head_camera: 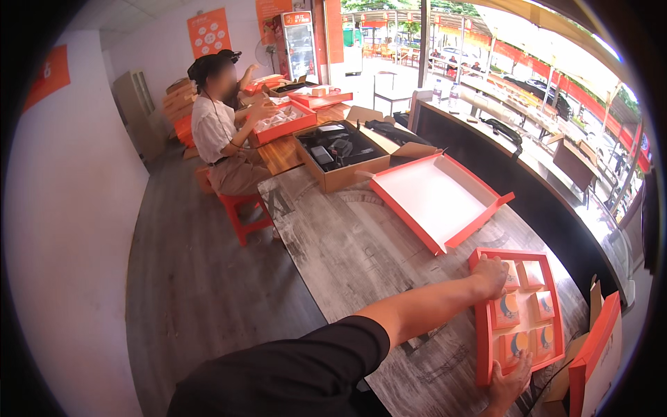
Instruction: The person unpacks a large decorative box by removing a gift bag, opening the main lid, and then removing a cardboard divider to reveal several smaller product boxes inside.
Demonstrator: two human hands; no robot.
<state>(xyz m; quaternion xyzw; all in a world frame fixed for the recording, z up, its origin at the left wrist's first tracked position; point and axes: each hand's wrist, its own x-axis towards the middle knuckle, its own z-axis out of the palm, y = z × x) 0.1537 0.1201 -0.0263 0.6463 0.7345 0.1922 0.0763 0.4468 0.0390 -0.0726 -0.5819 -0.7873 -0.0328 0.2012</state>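
A red cardboard tray point(484, 339) with several small printed boxes in its compartments lies at the right of the grey wood-pattern table. My left hand point(491, 275) reaches over the tray's far left corner, its fingers at a small box point(512, 274); whether it grips the box cannot be told. At the near edge of the tray, my right hand point(511, 379) has its fingers spread, with the fingertips beside another small box point(515, 345). Beyond the tray sits an open red box lid point(437, 200) with a white inside.
A brown carton point(341, 180) holding electronics stands farther back. A person point(216, 120) on a red stool point(237, 221) handles another red box point(286, 127). A red-edged box point(594, 354) stands upright at right. Along the right runs a counter point(547, 193).
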